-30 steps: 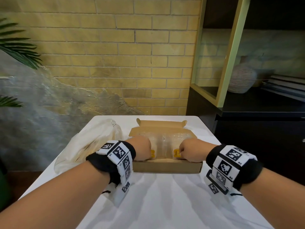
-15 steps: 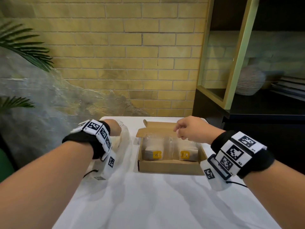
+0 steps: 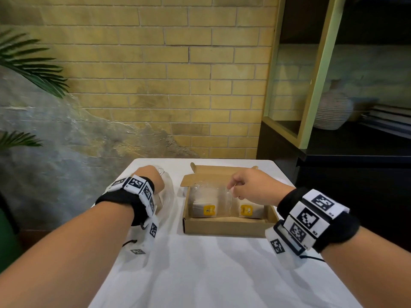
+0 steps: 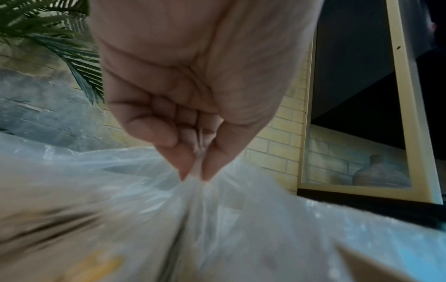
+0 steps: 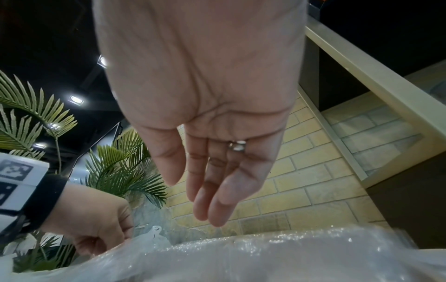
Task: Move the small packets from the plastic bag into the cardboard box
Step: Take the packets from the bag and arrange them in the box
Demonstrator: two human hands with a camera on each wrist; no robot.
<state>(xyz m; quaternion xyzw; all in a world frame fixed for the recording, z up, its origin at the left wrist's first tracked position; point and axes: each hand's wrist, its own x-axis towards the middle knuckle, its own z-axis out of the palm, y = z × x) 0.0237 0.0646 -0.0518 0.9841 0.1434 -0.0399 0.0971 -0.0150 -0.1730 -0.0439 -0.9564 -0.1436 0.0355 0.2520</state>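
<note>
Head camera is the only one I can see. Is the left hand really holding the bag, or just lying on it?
Observer: Holding it. In the left wrist view the left hand pinches a gathered bit of the plastic bag between thumb and fingertips.
Operator: And the other one, is it grabbing something?
Observer: No. The right wrist view shows the right hand with its fingers loosely straight, holding nothing.
Operator: Is there anything on it?
Observer: Yes, a silver ring on one finger, seen from the palm side.
</note>
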